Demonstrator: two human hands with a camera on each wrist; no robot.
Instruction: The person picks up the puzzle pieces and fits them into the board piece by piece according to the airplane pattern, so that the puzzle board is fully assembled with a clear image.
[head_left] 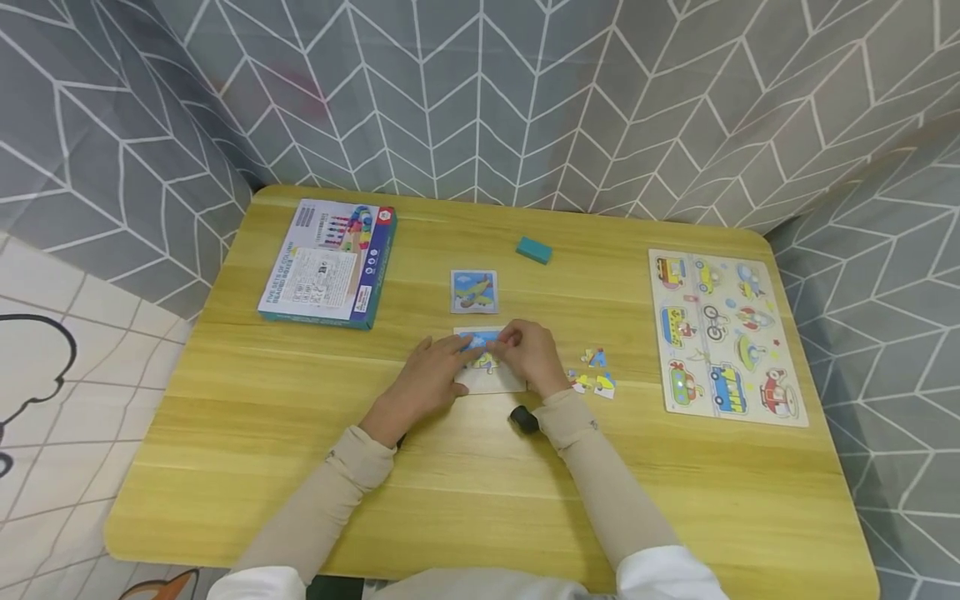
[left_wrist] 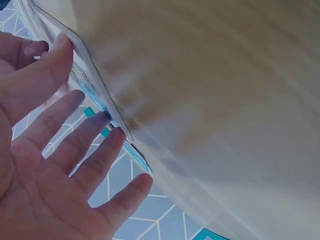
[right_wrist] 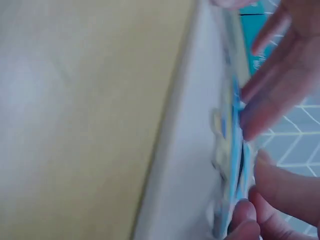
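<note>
A small jigsaw puzzle with blue and yellow pieces lies partly assembled on a white tray in the middle of the table. My left hand rests its fairly straight fingertips on the puzzle's upper left; the left wrist view shows those fingers spread along the tray. At the upper right of the puzzle, my right hand pinches a blue puzzle piece, its edge slightly raised in the right wrist view. The fingers hide much of the piece. Several loose puzzle pieces lie right of the right hand.
Behind the tray lies a picture card of a yellow airplane, with a teal block farther back. A boxed toy set sits at the back left. A vehicle peg puzzle board lies on the right. Patterned curtains hang behind the table.
</note>
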